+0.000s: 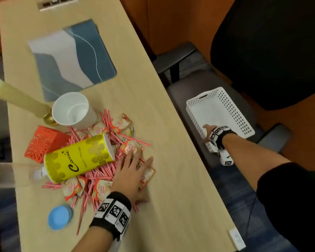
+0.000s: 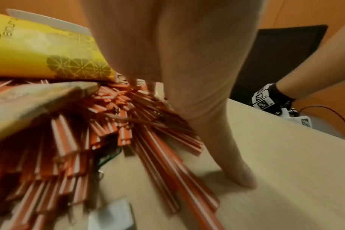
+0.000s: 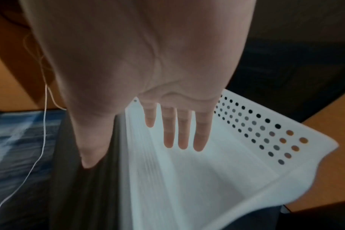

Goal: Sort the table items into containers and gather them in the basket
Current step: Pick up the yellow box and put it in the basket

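Left hand (image 1: 130,171) flat on the pile, right hand (image 3: 148,77) reaching into the basket.

So the left one's spread open, fingers straight, pressing on the heap of red-and-white striped paper sticks (image 1: 100,171) and little orange creamer sachets (image 1: 131,146) on the light wooden desk (image 1: 171,179). The right one's open too, fingers straight over the near wall of the white perforated plastic basket (image 1: 231,110), gripping nothing that I can see. The basket sits off the desk on a dark chair seat and looks empty. The yellow patterned paper cup (image 1: 78,159) lies tipped on the pile, with the white paper cup (image 1: 71,108) upright and the red cut-out box (image 1: 43,142) beside it. Feels like the very start: nothing sorted yet. Next move is probably getting the basket onto the desk, then standing up the yellow one.
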